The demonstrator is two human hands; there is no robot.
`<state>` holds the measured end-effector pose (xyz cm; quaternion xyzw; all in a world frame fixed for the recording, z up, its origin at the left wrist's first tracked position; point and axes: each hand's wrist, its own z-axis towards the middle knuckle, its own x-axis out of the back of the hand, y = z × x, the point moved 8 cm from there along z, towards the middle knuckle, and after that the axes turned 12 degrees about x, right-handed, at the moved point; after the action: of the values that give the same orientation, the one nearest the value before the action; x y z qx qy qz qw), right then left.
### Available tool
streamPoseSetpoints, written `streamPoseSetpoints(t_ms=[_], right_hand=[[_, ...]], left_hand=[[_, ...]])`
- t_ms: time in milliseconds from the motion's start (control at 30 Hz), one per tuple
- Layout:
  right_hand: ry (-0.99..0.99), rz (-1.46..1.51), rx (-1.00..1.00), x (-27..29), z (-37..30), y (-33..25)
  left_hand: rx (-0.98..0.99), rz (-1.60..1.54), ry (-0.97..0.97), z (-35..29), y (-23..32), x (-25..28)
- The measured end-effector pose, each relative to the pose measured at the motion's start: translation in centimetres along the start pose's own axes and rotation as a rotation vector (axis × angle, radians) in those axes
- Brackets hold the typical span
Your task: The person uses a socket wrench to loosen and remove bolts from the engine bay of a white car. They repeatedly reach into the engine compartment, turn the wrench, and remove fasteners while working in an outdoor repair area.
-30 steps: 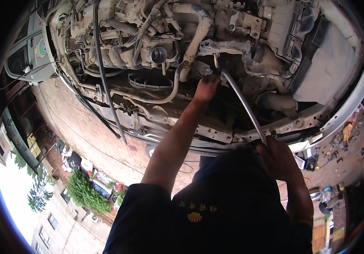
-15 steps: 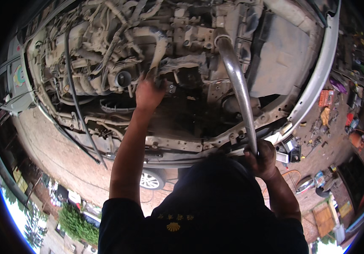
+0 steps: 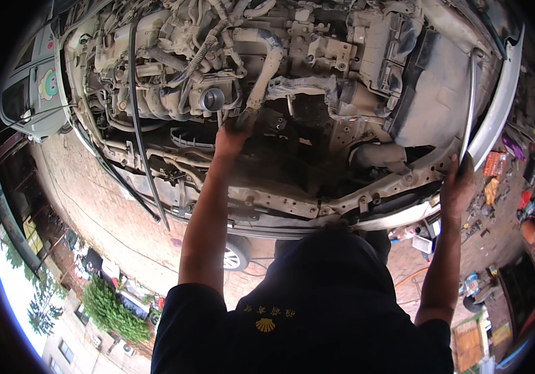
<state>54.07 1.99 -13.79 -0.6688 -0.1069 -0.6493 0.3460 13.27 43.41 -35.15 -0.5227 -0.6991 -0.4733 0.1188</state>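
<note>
We lean over the open engine bay (image 3: 317, 209) of a car, both forearms reaching forward from a dark short-sleeved shirt (image 3: 336, 311). Our right hand (image 3: 459, 187) is out at the right side of the bay, its fingers wrapped around the lower end of a long metal bar (image 3: 470, 103). The bar stands nearly straight up the view from our grip, along the inner side of the pale fender (image 3: 503, 103), with its far end near the top of that side. To its left lies a broad dusty panel (image 3: 435, 93).

Our left hand (image 3: 230, 142) is at the middle of the bay, at the lower end of a thick dusty hose (image 3: 270, 53). The fingers there are dark and partly lost in shadow, so we cannot tell whether they close on anything. Just left of and above them sits a round, open-mouthed metal port (image 3: 211, 98); to their right, apart from them, is a dark bracket (image 3: 278, 123).

A thin black rod (image 3: 133, 93) crosses the left part of the bay. Beyond the front edge we see a wheel (image 3: 236, 252), and on the ground at right, an orange crate (image 3: 495, 163) near a purple item (image 3: 513, 148). A grey vehicle (image 3: 34, 93) stands at far left.
</note>
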Motion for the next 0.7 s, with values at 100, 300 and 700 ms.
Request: streamPoseSetpoints(t_ms=[100,300,700], right_hand=[[-0.06,-0.14,0.15,-0.8,1.2,0.3],[-0.087,-0.236,0.25,0.0,2.4,-2.3],[-0.243,0.41,0.798,-8.4,1.3,-26.4]], left_hand=[[0.033,-0.244,-0.281,0.1,1.2,-1.2],[0.404,-0.527,-0.537,1.4,2.2,-2.2],[0.556,-0.758,-0.54,-1.2,2.6,-2.4]])
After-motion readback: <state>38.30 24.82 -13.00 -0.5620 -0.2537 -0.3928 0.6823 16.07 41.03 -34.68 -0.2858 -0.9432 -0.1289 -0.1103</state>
